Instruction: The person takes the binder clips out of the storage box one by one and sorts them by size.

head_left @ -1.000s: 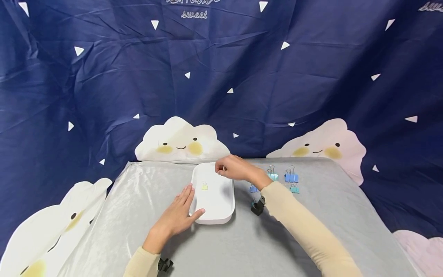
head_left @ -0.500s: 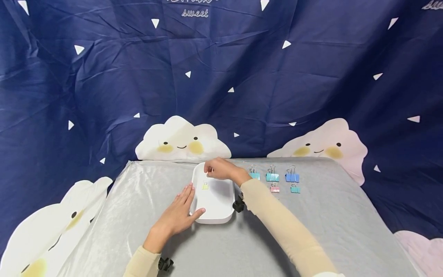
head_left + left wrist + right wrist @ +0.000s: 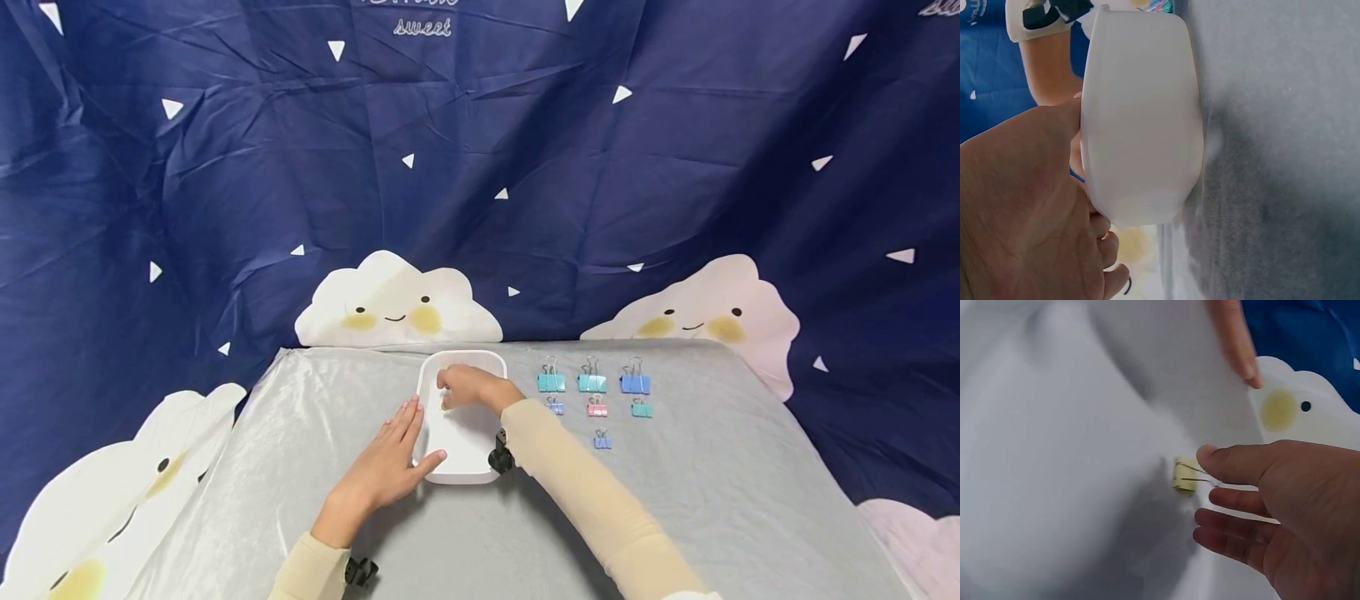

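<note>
A shallow white plastic tray [image 3: 461, 479] stands on the grey cloth. My left hand [image 3: 384, 462] rests along its left side, fingers straight and thumb at the near rim. In the left wrist view, the palm faces the tray's wall [image 3: 1141, 119], with fingertips at the rim. My right hand [image 3: 468, 388] reaches down into the tray from the right. There its thumb and index finger pinch the wire handles of a small yellow binder clip [image 3: 1184, 475]. In the head view that hand partly covers the clip.
Right of the tray, binder clips lie in rows: two large teal ones [image 3: 551, 382], a large blue one [image 3: 635, 384], then a small blue one [image 3: 554, 407], a pink one [image 3: 597, 409] and a teal one [image 3: 642, 409]. Nearest lies another small blue clip [image 3: 603, 442]. A dark-blue curtain [image 3: 450, 167] hangs behind.
My right hand has moved left and then nearer across the tray, down to the yellow binder clip. Clips that its arm hid on the right now show. The left hand has stayed still.
</note>
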`<state>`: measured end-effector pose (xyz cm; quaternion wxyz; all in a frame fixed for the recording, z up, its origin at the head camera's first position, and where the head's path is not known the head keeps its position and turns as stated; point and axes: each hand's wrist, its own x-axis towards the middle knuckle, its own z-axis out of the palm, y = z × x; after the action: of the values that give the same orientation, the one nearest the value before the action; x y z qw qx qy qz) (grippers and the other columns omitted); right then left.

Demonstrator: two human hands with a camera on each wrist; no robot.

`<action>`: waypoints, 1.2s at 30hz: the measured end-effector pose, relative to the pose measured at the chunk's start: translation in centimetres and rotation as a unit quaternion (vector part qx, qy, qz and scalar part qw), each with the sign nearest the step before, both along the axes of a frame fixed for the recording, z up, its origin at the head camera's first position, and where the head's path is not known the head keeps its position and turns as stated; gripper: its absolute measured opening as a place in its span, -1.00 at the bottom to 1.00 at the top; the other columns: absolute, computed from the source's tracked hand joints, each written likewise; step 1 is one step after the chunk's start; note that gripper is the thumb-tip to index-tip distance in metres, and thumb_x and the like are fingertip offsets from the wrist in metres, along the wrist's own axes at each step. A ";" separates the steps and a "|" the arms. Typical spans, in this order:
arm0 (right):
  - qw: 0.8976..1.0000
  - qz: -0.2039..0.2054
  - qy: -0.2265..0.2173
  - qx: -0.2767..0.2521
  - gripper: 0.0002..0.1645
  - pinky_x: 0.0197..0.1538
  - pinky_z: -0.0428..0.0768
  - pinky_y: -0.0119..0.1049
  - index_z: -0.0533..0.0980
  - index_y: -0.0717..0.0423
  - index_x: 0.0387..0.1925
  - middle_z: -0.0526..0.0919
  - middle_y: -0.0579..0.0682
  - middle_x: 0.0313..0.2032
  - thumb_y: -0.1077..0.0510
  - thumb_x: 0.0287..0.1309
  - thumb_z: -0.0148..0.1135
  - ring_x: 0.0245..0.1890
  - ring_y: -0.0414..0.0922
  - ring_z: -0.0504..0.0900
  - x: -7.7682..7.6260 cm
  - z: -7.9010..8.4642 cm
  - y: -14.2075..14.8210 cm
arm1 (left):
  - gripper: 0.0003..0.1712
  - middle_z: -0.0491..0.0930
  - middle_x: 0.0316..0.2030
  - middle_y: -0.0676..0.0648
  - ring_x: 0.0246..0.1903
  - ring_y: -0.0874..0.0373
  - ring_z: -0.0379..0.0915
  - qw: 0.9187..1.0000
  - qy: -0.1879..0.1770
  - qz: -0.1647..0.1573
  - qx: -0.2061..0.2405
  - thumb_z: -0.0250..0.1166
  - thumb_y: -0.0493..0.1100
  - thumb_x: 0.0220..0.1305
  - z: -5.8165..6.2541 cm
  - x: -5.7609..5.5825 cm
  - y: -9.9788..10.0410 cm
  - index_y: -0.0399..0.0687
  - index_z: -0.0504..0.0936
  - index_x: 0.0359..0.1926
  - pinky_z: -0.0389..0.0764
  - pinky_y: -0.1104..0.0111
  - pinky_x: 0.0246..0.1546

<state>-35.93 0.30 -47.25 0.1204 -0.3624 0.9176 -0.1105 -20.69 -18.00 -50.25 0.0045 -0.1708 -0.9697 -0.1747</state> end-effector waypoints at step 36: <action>0.996 0.040 0.073 -0.036 -0.80 0.12 0.71 -0.26 0.81 0.10 -0.25 0.79 -0.02 -0.21 0.37 0.33 0.34 -0.11 -0.09 0.72 -0.2 -0.3 1.8 | 0.08 -0.07 0.71 -0.27 0.70 -0.21 -0.12 1.000 -0.004 -0.004 0.008 0.07 0.39 0.57 0.0 0.0 0.1 -0.36 0.04 0.66 0.08 -0.13 0.69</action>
<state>-36.17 2.07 -47.54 0.0440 -0.4096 0.9044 -0.1115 -20.65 -17.85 -50.24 0.0012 -0.1740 -0.9676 -0.1831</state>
